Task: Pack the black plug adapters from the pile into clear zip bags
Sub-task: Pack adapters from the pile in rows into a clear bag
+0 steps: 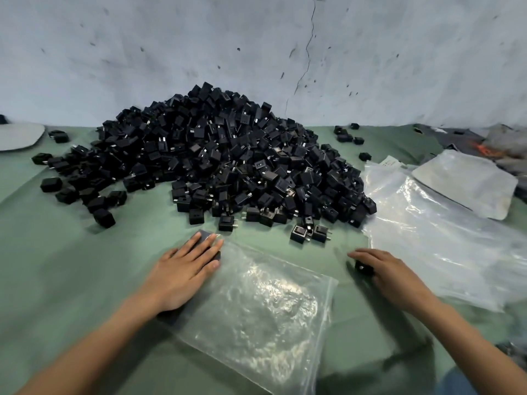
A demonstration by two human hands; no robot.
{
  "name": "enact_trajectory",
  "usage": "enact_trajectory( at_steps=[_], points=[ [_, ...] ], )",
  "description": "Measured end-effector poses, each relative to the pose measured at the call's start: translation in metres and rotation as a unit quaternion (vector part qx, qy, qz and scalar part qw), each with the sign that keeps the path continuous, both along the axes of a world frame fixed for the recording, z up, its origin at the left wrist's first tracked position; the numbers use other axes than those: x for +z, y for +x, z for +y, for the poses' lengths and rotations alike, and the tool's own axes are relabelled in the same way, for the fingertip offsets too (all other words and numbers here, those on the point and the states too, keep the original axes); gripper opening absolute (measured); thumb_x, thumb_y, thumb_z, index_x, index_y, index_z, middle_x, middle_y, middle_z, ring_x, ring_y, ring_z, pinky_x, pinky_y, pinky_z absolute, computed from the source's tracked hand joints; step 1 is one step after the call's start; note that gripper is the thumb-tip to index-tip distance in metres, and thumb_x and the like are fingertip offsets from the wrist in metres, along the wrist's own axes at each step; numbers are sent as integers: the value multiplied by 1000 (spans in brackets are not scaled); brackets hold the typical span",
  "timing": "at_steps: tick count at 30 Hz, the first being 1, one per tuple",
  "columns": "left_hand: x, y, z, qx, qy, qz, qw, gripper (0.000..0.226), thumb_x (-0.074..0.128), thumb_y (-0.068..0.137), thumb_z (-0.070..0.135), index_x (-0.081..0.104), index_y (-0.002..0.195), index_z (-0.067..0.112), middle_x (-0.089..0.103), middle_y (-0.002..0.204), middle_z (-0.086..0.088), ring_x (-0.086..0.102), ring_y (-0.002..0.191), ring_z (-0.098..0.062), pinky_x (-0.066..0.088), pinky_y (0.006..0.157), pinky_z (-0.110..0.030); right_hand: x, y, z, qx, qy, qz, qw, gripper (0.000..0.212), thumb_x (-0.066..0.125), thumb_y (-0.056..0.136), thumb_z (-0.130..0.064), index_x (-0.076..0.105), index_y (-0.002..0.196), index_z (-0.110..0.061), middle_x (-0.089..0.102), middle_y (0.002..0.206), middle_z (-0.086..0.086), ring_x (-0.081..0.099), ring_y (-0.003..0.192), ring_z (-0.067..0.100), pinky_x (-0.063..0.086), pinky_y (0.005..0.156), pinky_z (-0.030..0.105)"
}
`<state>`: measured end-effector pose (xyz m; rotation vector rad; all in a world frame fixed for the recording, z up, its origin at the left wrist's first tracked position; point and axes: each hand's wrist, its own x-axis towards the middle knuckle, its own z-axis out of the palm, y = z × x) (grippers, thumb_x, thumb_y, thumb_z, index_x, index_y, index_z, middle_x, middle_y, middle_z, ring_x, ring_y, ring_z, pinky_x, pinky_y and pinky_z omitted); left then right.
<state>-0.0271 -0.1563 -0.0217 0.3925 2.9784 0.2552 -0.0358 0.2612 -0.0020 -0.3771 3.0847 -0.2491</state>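
No legible text, brand, number or sign anywhere. Only faint dark print on a white slip [391,161] tucked behind the far edge of the clear zip bags [427,223], too small to read.

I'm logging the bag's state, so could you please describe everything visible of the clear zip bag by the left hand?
The clear zip bag is thin, glossy, wrinkled plastic, roughly rectangular, lying flat and skewed on the green table cover. The left hand rests straight-fingered on its far-left corner, where black plug adapters show, inside or beneath unclear. The rest looks empty.
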Motion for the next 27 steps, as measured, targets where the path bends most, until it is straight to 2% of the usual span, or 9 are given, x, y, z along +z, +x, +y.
enact_trajectory(
  at_steps=[5, 9, 11, 14, 17, 20, 23, 25, 27],
  points=[
    [3, 2, 1, 1, 15, -3, 1000, 54, -1, 90, 61, -17, 141, 52, -19, 150, 32, -26, 139, 3, 3, 119, -33, 13, 2, -2, -4, -8, -15, 1000, 51, 60, 85, -13, 51, 134, -24, 52, 118, -5, 49, 110, 14, 38, 89, 20],
    [4, 3, 0, 4, 17, -5, 1000, 59, -5, 85, 63, -18, 141, 53, -20, 150, 33, -26, 139, 3, 3, 118, -33, 28, 41, -25, 65, -135, -100, 984, 38, 70, 83, -28, 61, 120, -36, 57, 96, -19, 55, 85, -4, 37, 73, 8],
    [5, 2, 1, 5, 17, -3, 1000, 58, -5, 85, 63, -17, 141, 53, -19, 150, 33, -25, 140, 4, 3, 118, -33, 27, 59, -44, 106, -196, -154, 963, 33, 70, 85, -27, 63, 114, -40, 60, 98, -19, 57, 88, -5, 40, 76, 8],
    [6, 3, 3, 5, 18, -5, 1000, 56, -3, 88, 61, -16, 141, 52, -18, 151, 33, -24, 140, 4, 3, 119, -33, 18, 75, -73, 72, -330, -203, 919, 40, 71, 84, -20, 61, 122, -30, 63, 120, -14, 58, 110, -3, 44, 95, 15],
    [8, 4, 4, 4, 13, -6, 1000, 50, 6, 98, 55, -15, 143, 50, -18, 152, 30, -24, 141, 2, 4, 118, -32, 9, 79, -99, 18, -434, -234, 870, 51, 72, 81, -9, 57, 127, -26, 61, 124, -11, 59, 109, -4, 47, 90, 13],
    [9, 5, 4, 3, 16, -14, 1000, 50, 8, 100, 52, -13, 145, 48, -18, 153, 29, -23, 141, 1, 3, 118, -33, 4, 74, -128, 74, -416, -219, 880, 46, 74, 80, -11, 61, 122, -22, 66, 118, -8, 65, 102, 2, 52, 89, 21],
    [10, 6, 4, 4, 16, -13, 1000, 50, 9, 101, 53, -12, 146, 48, -16, 153, 28, -23, 141, 1, 3, 117, -33, -6, 58, -161, 133, -289, -81, 945, 34, 72, 81, -15, 64, 112, -26, 65, 105, -18, 59, 87, -10, 45, 79, 6],
    [9, 6, 5, 3, 13, -10, 1000, 51, 9, 100, 53, -11, 146, 47, -16, 153, 28, -22, 142, 0, 4, 118, -33, -11, 47, -178, 150, -252, -26, 956, 21, 64, 86, -11, 64, 104, -20, 66, 105, -6, 62, 87, 3, 44, 71, 6],
    [9, 6, 4, 3, 9, -9, 1000, 51, 9, 100, 54, -12, 146, 47, -16, 153, 27, -23, 142, 0, 4, 118, -33, -16, 40, -191, 153, -224, 55, 961, 14, 61, 89, -15, 65, 100, -8, 66, 99, 6, 62, 83, 14, 51, 70, 17]
  ],
)
